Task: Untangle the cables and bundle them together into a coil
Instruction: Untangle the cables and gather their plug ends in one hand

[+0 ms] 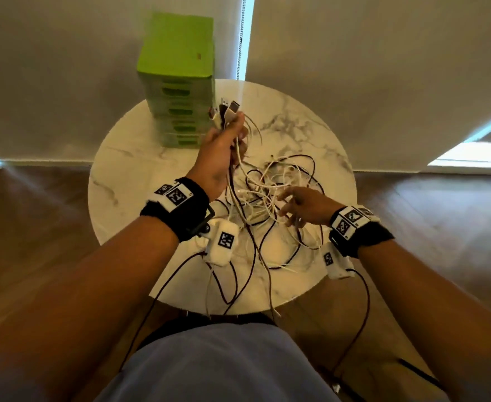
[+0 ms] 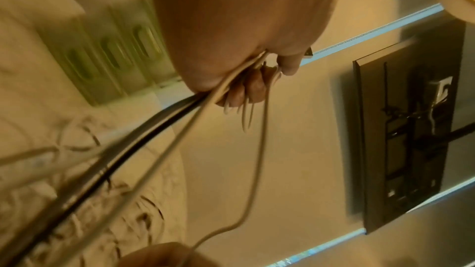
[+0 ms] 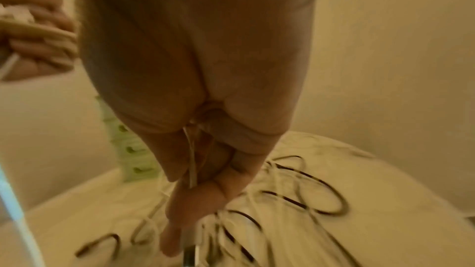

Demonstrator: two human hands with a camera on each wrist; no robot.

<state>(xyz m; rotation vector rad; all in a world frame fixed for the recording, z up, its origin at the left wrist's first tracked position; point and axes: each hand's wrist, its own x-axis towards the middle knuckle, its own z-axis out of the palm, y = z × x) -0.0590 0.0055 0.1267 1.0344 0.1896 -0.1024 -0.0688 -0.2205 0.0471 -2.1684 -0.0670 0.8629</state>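
Note:
My left hand (image 1: 224, 146) is raised over the round marble table (image 1: 128, 198) and grips a bunch of cable ends. Their USB plugs (image 1: 224, 110) stick out above the fist. From that hand white and dark cables (image 2: 154, 129) run down to a loose tangle of cables (image 1: 284, 181) on the tabletop. My right hand (image 1: 296, 204) hovers low over the tangle's near right side. In the right wrist view its fingers (image 3: 195, 200) curl round a thin white cable (image 3: 192, 165). The tangle (image 3: 295, 200) lies spread under it.
A tall stack of green boxes (image 1: 177, 74) stands at the table's back left, just behind my left hand. The table's near edge (image 1: 209, 310) is close to my body. Black wires (image 1: 163, 285) hang from my wrist cameras. Wooden floor surrounds the table.

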